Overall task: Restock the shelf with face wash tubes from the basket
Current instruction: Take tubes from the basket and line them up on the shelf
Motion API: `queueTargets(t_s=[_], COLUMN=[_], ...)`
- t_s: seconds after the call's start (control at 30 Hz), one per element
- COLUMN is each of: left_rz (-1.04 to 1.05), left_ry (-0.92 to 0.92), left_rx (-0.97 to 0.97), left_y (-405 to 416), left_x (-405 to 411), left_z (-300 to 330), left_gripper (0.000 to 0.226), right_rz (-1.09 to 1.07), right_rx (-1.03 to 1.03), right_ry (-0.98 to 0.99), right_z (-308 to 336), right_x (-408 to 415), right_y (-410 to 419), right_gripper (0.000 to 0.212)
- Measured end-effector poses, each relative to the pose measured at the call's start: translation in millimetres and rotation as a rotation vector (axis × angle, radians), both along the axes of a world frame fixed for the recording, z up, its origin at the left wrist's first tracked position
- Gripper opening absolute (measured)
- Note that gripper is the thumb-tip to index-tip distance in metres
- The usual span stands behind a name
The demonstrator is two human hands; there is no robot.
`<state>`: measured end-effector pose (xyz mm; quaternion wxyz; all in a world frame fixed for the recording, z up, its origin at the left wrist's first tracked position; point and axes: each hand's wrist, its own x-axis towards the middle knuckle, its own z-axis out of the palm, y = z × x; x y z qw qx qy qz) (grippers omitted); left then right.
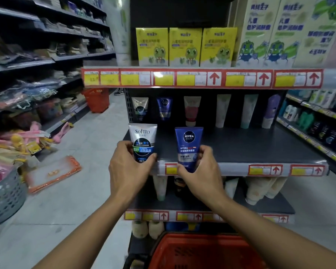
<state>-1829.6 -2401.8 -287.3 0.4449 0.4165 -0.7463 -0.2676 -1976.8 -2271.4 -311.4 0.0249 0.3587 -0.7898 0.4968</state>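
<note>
At the front lip of the middle shelf (241, 148), left hand (128, 167) grips a white Softto tube (143, 141) and right hand (200, 169) a blue Nivea tube (188, 146), fingers curled round each, both upright, not yet released. Six tubes stand along the back row; most of the deck is bare. Red basket (202, 251) sits below, contents not readable, so remaining stock is unknown; judged early-to-mid.
</note>
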Motion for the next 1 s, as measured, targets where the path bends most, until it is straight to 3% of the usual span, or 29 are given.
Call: queueTargets(t_s=[0.5, 0.63, 0.7, 0.8, 1.0], left_rz=[-0.021, -0.003, 0.015, 0.055, 0.073], left_ry=[-0.016, -0.044, -0.105, -0.226, -0.395], left_rx=[0.084, 0.044, 0.008, -0.025, 0.026], left_y=[-87.2, -83.3, -82.8, -85.7, -114.9], left_x=[-38.3, -34.8, -32.8, -31.1, -51.5], left_z=[-11.6, -15.8, -16.9, -15.7, -3.8], left_gripper=[0.063, 0.081, 0.080, 0.064, 0.065], right_rz=[-0.033, -0.047, -0.086, -0.093, -0.047], right_rx=[0.061, 0.085, 0.157, 0.274, 0.399], right_ry=[0.044, 0.071, 0.122, 0.168, 0.045], right_z=[2.9, 1.8, 1.6, 2.2, 15.3], right_x=[-37.2, -36.7, -35.3, -36.2, -61.1], right_y=[-94.8, -93.6, -90.7, -91.2, -123.6], right_gripper=[0.064, 0.069, 0.071, 0.050, 0.043])
